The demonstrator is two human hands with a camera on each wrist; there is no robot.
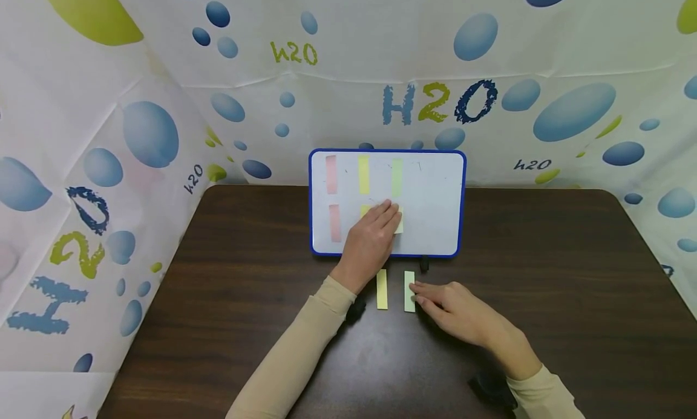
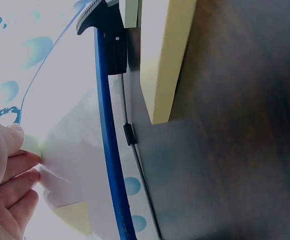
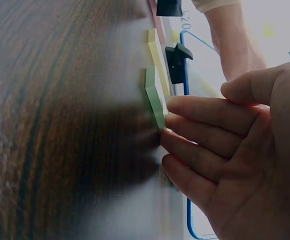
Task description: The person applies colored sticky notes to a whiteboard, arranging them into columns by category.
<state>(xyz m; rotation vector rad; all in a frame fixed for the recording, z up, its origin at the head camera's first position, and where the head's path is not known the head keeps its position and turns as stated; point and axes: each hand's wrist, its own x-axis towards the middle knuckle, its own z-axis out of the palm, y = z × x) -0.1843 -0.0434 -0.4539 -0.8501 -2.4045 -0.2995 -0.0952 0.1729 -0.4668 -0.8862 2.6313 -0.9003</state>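
My left hand (image 1: 370, 240) lies over the lower middle of the whiteboard (image 1: 430, 207), its fingers extended against a pale green sticky note (image 1: 400, 224) that they partly cover. A yellow sticky note (image 1: 363, 210) shows just behind the same hand. On the table, the fingertips of my right hand (image 1: 454, 310) touch the right edge of a green sticky note pad (image 1: 409, 292). Those fingers are nearly straight, as the right wrist view shows. Left of that pad lies a yellow sticky note pad (image 1: 382, 289), close below my left wrist.
Across the board's top row are a pink note (image 1: 331, 175), a yellow note (image 1: 363, 175) and a green note (image 1: 397, 177). Another pink note (image 1: 334, 223) is lower left. The board leans upright on a black foot (image 1: 424, 263) on the dark wooden table (image 1: 544, 256), before a printed curtain (image 1: 348, 104).
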